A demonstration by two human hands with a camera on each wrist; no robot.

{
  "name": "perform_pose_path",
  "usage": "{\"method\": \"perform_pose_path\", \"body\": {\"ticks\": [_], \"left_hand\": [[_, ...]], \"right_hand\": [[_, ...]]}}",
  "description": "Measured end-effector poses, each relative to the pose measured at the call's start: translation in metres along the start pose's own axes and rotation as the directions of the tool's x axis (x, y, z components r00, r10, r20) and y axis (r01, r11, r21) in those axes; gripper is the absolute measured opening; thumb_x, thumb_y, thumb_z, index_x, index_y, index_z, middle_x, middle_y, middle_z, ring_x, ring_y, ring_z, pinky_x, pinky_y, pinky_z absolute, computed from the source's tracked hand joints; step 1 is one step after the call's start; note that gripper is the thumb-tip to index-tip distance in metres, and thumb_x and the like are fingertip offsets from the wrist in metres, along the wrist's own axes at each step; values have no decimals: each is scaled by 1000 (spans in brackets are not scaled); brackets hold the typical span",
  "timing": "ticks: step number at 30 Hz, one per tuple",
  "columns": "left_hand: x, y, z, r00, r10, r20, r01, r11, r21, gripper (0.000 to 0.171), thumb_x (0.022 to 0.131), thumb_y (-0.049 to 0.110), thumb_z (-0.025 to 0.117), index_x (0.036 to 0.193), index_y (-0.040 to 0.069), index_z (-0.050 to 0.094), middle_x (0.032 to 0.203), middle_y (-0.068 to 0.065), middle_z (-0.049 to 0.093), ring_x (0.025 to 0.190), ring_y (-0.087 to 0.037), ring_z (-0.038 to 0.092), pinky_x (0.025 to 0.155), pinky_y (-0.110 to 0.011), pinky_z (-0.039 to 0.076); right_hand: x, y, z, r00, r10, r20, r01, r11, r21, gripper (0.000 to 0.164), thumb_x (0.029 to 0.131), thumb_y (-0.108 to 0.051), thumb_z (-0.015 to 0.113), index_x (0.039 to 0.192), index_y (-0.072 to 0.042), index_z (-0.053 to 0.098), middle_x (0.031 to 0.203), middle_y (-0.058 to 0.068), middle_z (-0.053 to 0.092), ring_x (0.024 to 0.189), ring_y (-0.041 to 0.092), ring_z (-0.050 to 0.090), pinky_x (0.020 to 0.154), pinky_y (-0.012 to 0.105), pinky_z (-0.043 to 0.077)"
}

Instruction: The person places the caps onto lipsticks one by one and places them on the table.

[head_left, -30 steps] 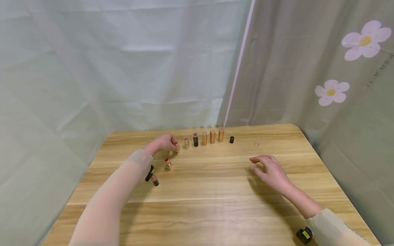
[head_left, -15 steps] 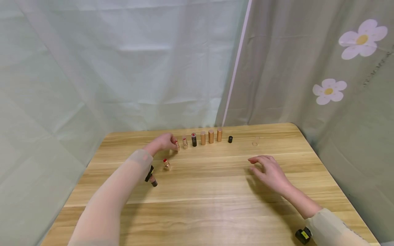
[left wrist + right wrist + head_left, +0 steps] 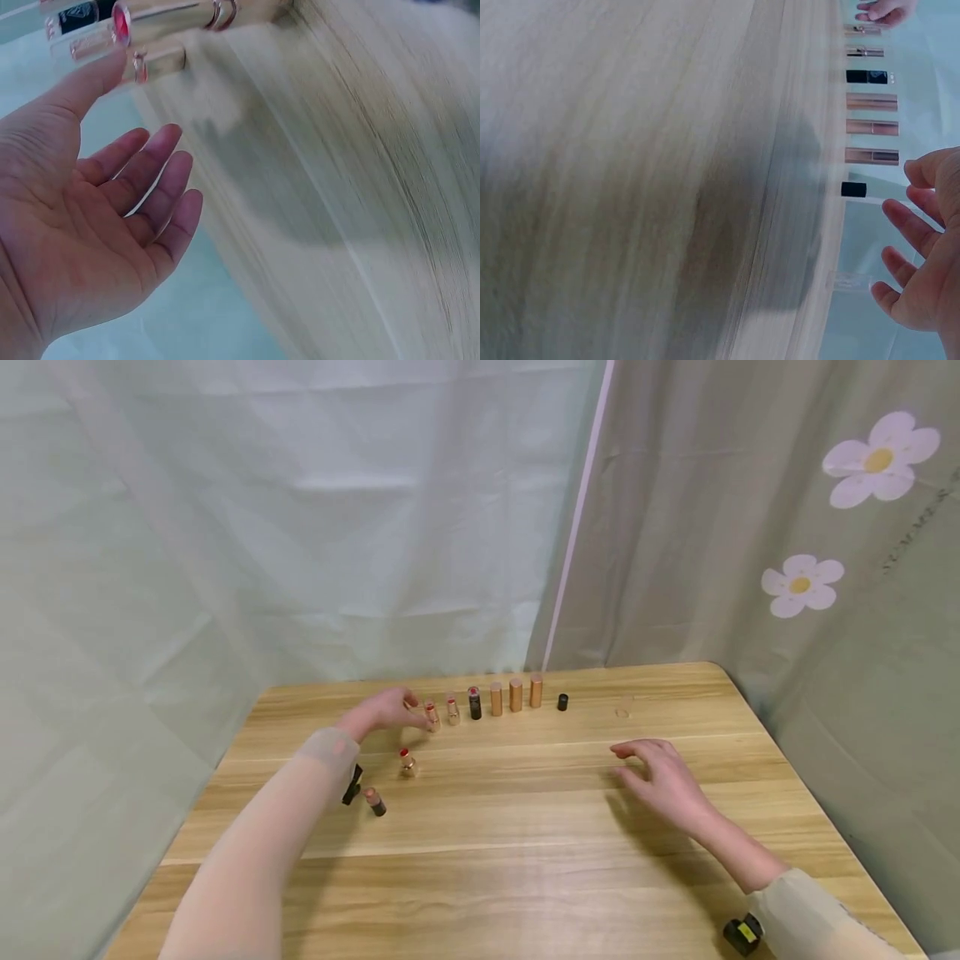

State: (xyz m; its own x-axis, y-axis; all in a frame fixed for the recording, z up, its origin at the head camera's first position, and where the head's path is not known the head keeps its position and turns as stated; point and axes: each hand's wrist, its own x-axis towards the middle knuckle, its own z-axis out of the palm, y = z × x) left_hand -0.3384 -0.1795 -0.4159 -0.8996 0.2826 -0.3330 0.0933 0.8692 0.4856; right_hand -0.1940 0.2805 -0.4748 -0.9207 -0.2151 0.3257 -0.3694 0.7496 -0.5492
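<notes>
At the left end of a row stands a clear-capped lipstick (image 3: 432,718) with a red tip. My left hand (image 3: 386,708) is beside it, fingers spread and relaxed, thumb close to it; whether they touch I cannot tell. In the left wrist view, nothing lies in the palm of the left hand (image 3: 90,202). Nearer me stand an uncapped red lipstick (image 3: 407,765) with a gold base and a pinkish lipstick (image 3: 376,802) with a dark base. My right hand (image 3: 663,781) hovers over the right of the table, fingers loosely bent, holding nothing.
The row continues right with another clear-capped lipstick (image 3: 453,713), a black lipstick (image 3: 475,704), and rose-gold tubes (image 3: 516,695). Beyond stand a small black cap (image 3: 562,702) and a clear cap (image 3: 623,708). Curtains hang behind the wooden table (image 3: 525,860).
My left hand has let go of the leftmost lipstick; its fingers have opened and it has drawn slightly left. The lipstick stays standing. My right hand has hardly moved.
</notes>
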Motion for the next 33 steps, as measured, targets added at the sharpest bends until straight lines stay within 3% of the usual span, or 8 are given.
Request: {"method": "perform_pose_path", "body": {"ticks": [7,11,16,20,28,33], "left_hand": [[-15,-14,-14,999,-19,-35,20,999,33,83,101,57,53,154,-5,35,154,-30,39,138,-49,40,109,-62,37],[-24,-22,-22,993,-27,-115,34,998,53,90,102,63,47,157,-5,27,157,-31,33,141,-52,35,112,-65,32],[-31,-28,-31,964,-16,-265,51,991,125,97,99,71,42,159,-3,23,160,-32,27,143,-52,30,112,-67,29],[-35,-29,-36,939,6,-343,64,979,192,102,96,78,37,161,1,22,161,-31,25,143,-55,26,110,-71,27],[-53,-18,-37,916,50,-398,46,973,228,98,97,76,37,162,4,23,161,-30,27,142,-56,27,110,-74,25],[-68,-1,-33,894,147,-422,-24,959,283,92,98,72,42,161,5,28,159,-27,33,142,-52,32,110,-70,28]], "right_hand": [[1,-1,-3,1000,13,15,-13,1000,6,30,96,-13,73,125,-7,69,122,10,69,126,37,48,102,59,39],[2,-1,-5,1000,7,14,-7,1000,5,30,96,-13,73,125,-7,69,122,10,69,125,37,49,102,59,40],[4,0,-7,1000,3,11,-3,1000,8,30,96,-13,73,125,-6,69,121,12,69,125,39,49,102,59,39],[5,2,-8,1000,8,15,-8,1000,14,30,96,-13,73,126,-6,69,122,13,69,126,40,48,103,60,38],[7,2,-10,1000,20,20,-21,1000,12,32,97,-16,72,127,-7,68,123,13,69,127,40,47,103,61,38],[10,3,-13,1000,21,13,-21,1000,-1,32,97,-17,73,127,-7,68,123,13,69,125,39,48,102,60,38]]}}
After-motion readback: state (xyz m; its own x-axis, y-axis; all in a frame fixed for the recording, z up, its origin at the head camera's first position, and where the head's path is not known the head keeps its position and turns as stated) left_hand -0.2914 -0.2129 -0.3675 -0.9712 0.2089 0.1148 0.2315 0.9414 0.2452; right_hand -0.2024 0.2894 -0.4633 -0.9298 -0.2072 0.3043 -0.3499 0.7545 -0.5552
